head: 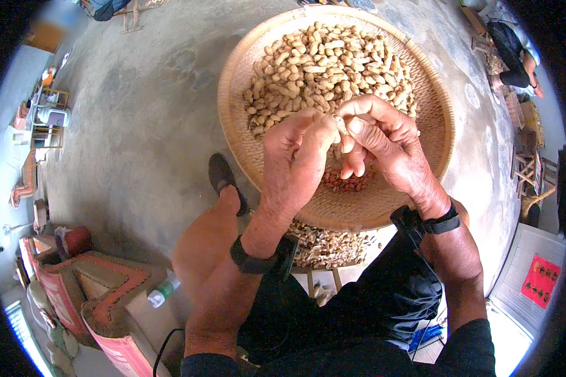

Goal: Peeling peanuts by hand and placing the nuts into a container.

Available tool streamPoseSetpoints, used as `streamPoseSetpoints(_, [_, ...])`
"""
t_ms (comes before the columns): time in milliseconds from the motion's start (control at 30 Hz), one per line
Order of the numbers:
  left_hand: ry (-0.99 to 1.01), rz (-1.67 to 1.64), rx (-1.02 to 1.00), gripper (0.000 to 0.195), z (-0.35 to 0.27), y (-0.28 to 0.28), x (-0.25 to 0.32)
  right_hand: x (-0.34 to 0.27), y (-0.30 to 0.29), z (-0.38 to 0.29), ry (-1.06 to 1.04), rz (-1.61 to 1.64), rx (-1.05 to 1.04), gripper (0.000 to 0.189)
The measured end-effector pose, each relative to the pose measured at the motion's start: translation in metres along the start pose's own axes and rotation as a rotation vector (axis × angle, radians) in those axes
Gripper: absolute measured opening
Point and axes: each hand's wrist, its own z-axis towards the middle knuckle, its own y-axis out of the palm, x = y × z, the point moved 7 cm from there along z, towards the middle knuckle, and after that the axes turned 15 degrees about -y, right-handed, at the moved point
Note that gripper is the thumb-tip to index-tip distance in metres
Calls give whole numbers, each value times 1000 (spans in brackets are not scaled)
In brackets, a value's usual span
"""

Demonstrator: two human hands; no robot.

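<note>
Above a round woven bamboo tray (238, 141), my left hand (302, 146) and my right hand (382, 136) meet, fingertips together on one peanut pod (340, 124). Both hands pinch it between thumb and fingers. Whether its shell is split cannot be made out. A large heap of unshelled peanuts (325, 66) fills the far part of the tray. Beneath my hands lies a small pile of red-skinned peanut kernels (349, 181), partly covered by them. Below the tray's near edge, between my knees, empty peanut shells (330, 245) are heaped.
A concrete floor (137, 113) surrounds the tray. Cardboard boxes (137, 287) and a plastic bottle (164, 291) are at the lower left. Another person (514, 56) sits at the upper right, near wooden stools (526, 174). A red paper with writing (541, 281) is at the lower right.
</note>
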Motion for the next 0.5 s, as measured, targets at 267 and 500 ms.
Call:
streamPoseSetpoints(267, [56,113,119,21,7,-15,-9,-7,4,1,-60,-127,-41,22])
streamPoseSetpoints(500, [19,102,106,22,7,-17,-11,-8,8,0,-116,-266,-69,18])
